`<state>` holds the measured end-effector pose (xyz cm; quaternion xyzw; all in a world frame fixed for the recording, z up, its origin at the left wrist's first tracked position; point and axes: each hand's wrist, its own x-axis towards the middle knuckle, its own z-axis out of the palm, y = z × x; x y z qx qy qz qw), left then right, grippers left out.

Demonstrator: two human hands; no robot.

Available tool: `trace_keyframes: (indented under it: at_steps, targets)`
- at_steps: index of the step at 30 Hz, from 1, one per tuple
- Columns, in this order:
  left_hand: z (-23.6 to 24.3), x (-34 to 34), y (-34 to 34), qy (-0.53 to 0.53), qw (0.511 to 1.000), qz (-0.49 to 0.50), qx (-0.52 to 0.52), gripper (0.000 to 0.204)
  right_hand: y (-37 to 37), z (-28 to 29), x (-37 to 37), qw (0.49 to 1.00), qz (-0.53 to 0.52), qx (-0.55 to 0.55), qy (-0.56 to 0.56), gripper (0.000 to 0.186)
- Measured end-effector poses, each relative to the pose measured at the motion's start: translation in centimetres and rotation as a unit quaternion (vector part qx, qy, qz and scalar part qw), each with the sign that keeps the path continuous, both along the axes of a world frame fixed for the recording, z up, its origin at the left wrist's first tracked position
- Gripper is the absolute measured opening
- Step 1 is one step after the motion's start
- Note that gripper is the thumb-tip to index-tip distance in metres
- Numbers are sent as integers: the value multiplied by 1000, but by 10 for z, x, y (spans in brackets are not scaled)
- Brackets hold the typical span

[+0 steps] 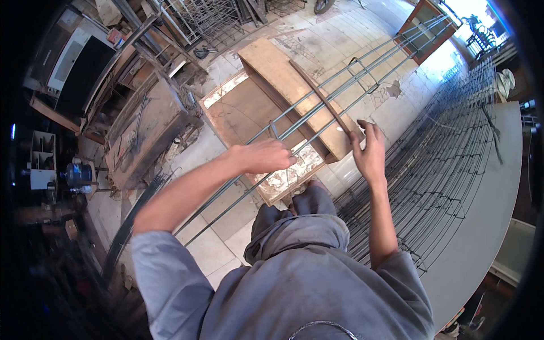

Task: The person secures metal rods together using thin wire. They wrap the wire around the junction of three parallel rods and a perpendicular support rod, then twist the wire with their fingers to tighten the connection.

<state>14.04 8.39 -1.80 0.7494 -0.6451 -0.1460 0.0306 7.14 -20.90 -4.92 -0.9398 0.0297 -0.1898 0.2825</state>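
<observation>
A long frame of steel rods (pixel 419 35) with square wire links runs diagonally over a tan wooden box (pixel 270 66). The box lies on a wooden panel (pixel 226 113) with white patches, and a narrow dark strip (pixel 309 79) crosses its top. My left hand (pixel 263 156) is closed among the rods on the left, its fingertips turned down; what exactly it grips is hidden. My right hand (pixel 368 153) is at the box's right end, fingers apart, thumb at the end of the strip, just right of the rods.
On my right, several long wire cages (pixel 425 187) lie on a pale curved-edge surface (pixel 481 226). At left stand a worn bench (pixel 141 136), stacked scrap and a blue water jug (pixel 78 177). A wooden-framed glass panel (pixel 425 14) is at the far right. Tiled floor (pixel 215 221) surrounds the box.
</observation>
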Motion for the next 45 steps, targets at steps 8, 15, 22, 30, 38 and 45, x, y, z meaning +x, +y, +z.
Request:
trace_keyframes:
  at_steps: [8,15,22,30,38,45]
  targets:
    - [27,30,-49,-38,959,-236,150,11,16,-8,26,995,43,-45,82,42]
    - [28,32,4,45,991,117,41,32,37,-1,-2,991,40,112,64,31]
    - [-7,17,24,124,813,559,-108,50,79,14,-46,963,117,190,150,33]
    - [-36,-10,11,163,725,629,-226,44,27,14,-25,986,122,-65,98,28]
    - [-57,-19,18,159,684,645,-303,42,-59,45,44,965,217,-135,57,31]
    - [-21,-75,10,-52,658,671,-338,31,-82,62,85,927,260,-268,45,35]
